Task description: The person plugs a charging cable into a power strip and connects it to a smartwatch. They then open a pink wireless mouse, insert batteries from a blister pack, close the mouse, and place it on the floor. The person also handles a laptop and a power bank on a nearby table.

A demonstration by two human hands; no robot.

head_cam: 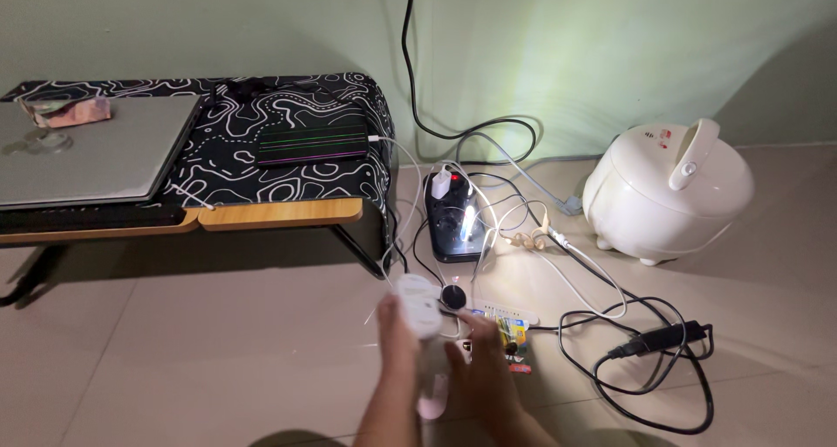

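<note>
My left hand [394, 335] is closed around the upper part of a white handheld device [420, 312] just above the tiled floor. The device's pale lower end [432, 403] hangs between my wrists. My right hand [484, 370] sits right of that stem with its thumb close to it and its fingers stretched toward small colourful packets [516, 334] on the floor. Whether the right hand grips the device is unclear. A small round black piece [452, 297] and a white strip [506, 312] lie just beyond the hands.
A black power strip [455, 225] with plugs and a glowing light stick lies ahead, among tangled white cables. A white rice cooker [667, 190] stands at the right, with black cables and an adapter [663, 338] in front. A low table [279, 211] at the left holds a laptop [87, 155] and a dark slab [314, 143].
</note>
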